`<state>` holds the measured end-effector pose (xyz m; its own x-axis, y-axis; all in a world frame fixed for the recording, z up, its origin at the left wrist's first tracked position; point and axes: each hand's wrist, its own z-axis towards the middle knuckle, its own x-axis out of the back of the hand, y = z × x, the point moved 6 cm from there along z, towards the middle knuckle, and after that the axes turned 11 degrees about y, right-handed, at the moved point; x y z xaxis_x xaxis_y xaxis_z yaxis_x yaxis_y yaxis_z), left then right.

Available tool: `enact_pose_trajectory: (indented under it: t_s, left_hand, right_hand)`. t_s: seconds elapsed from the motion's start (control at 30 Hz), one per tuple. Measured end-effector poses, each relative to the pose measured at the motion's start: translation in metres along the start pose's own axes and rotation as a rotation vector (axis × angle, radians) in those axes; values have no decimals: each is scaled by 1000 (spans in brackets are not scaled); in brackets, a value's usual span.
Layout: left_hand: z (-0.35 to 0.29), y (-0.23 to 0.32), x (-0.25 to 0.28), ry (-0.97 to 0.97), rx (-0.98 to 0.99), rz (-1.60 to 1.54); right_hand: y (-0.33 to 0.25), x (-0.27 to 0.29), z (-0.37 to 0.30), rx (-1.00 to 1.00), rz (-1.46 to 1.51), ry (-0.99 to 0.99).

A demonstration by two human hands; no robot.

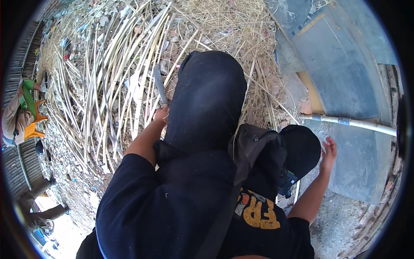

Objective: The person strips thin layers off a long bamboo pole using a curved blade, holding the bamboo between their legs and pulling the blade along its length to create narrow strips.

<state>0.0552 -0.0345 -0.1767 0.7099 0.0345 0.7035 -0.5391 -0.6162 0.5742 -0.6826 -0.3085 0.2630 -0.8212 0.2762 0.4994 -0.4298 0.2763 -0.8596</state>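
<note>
Left fingers [161, 113] curl round the knife [160, 85], blade extending beyond them.

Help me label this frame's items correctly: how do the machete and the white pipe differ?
The machete has a flat grey blade; the white pipe is rounded, with blue-grey bands. The machete is in the left hand; no hand holds the pipe. In the picture, the machete points mostly upward; the pipe runs mostly sideways. Both are long and narrow.
</note>
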Motion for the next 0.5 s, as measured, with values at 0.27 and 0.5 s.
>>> enact_pose_trajectory:
  t_s: [0.27, 0.5]
  left_hand:
    - [21, -3, -14, -17, -301, 257]
    - [37, -12, -24, -47, 182, 33]
  right_hand:
    - [-109, -45, 1, 234, 24, -71]
    - [-165, -101, 4, 376, -48, -270]
